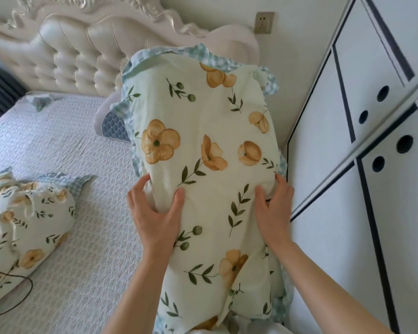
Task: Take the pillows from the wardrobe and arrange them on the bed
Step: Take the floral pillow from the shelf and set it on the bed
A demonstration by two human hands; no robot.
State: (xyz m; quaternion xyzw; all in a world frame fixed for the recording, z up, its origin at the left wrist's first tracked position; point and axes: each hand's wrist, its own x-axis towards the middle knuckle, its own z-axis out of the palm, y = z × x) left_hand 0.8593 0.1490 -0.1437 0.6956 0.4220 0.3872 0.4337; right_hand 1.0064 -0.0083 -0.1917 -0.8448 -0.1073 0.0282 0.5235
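Note:
A pale pillow (203, 145) printed with yellow flowers and green leaves, edged in blue gingham, is held lengthwise in front of me above the bed's right edge. My left hand (155, 213) grips its left side and my right hand (274, 208) grips its right side, thumbs on top. A second pillow (27, 220) of the same print lies on the bed (77, 150) at the lower left. The white wardrobe (362, 145) with black trim and round holes stands at the right.
A cream tufted headboard (77, 51) runs along the back. A wall socket (264, 22) sits above the bed's right corner. A dark cable (22, 300) loops over the mattress at lower left. A small crumpled cloth (38, 101) lies near the headboard.

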